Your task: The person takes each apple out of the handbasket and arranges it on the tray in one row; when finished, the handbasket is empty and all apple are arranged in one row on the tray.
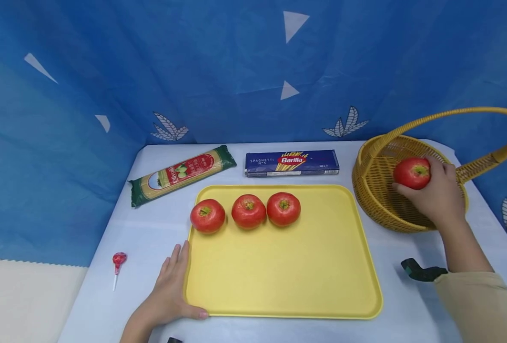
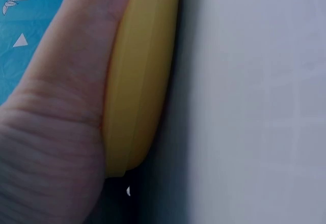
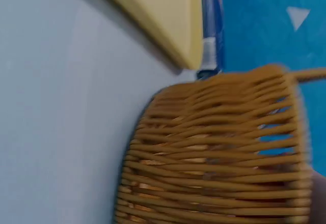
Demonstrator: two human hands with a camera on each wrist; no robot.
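My right hand (image 1: 440, 193) grips a red apple (image 1: 412, 173) inside the mouth of the yellow wicker basket (image 1: 367, 202), at the right of the head view. In the right wrist view the basket's woven side (image 3: 214, 147) covers most of that hand. My left hand (image 1: 167, 290) lies with fingers extended along the left edge of the yellow tray (image 1: 279, 271), thumb at its front left corner. The left wrist view has the hand (image 2: 61, 96) against the tray's rim (image 2: 137, 81). Three more apples sit in a row at the tray's back left: left (image 1: 207, 216), middle (image 1: 248, 211), right (image 1: 283, 209).
Behind the tray lie a green-ended spaghetti packet (image 1: 182, 175) and a blue Barilla spaghetti box (image 1: 292, 163). A red lollipop (image 1: 118, 259) is on the white table (image 1: 95, 305) at the left. The basket's tall handle (image 1: 459, 112) arches over its right side. A blue curtain (image 1: 236, 71) hangs behind.
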